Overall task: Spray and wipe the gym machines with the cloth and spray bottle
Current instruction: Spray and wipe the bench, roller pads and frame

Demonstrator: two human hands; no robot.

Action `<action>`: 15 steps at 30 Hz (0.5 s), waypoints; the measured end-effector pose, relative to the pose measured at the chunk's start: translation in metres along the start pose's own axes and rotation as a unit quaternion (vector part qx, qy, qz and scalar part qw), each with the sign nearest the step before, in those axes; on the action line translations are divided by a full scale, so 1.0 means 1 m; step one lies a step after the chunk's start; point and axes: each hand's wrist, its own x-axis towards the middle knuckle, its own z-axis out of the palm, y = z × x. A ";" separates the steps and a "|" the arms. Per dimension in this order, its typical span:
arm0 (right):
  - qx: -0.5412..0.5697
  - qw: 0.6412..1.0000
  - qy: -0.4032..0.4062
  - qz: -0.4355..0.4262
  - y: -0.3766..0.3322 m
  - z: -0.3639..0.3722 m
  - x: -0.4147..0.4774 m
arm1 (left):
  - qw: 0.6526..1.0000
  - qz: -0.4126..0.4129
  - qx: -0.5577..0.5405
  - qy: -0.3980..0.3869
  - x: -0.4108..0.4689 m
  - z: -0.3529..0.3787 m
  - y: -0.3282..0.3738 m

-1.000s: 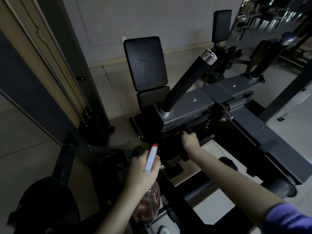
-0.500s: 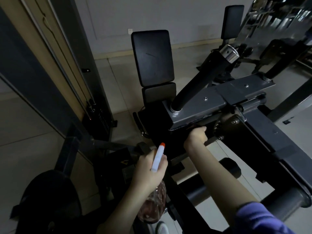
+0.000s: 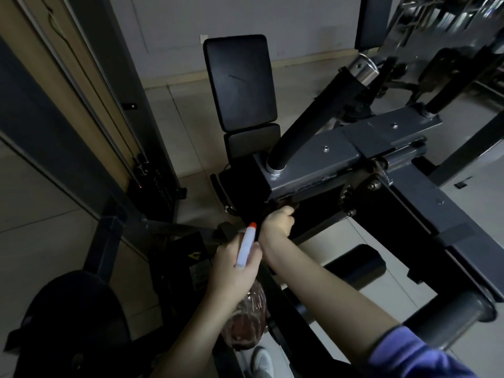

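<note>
- Head view: the right hand (image 3: 277, 222) is curled round a dark cloth (image 3: 281, 205), pressing it up against the lower edge of the grey frame (image 3: 321, 170). This reads as a wiping stroke in progress.
- The left hand (image 3: 236, 271) grips the bottle (image 3: 246, 320) at the neck. Its orange-tipped nozzle points up and forward, and it is held low, just beside the right wrist. It does not look aimed at any surface.
- Progress: mid-task at best. No surface shows a wet sheen, so I cannot tell which parts are already done. The pad (image 3: 240, 80), the handle (image 3: 321, 115) and the further machines (image 3: 450, 36) probably remain.
- Hard to see: the cloth is mostly covered by the fingers and lost in shadow. The trigger finger is hidden. The light is dim, and the top right is blurred.
</note>
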 end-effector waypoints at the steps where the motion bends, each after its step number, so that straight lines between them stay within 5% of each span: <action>1: 0.006 0.999 -0.037 -0.004 0.004 -0.001 -0.003 | 1.000 0.002 -0.006 0.006 0.000 0.000 -0.001; 4: 0.041 0.990 -0.134 0.010 0.006 -0.005 -0.001 | 0.999 -0.028 -0.035 0.018 -0.001 -0.002 0.000; 9: 0.021 0.999 0.002 0.049 -0.012 -0.013 0.027 | 0.999 -0.017 -0.042 0.030 -0.002 -0.005 0.004; 15: 0.076 0.993 -0.045 0.073 0.001 0.006 0.026 | 0.997 -0.034 -0.052 0.050 -0.001 -0.014 0.001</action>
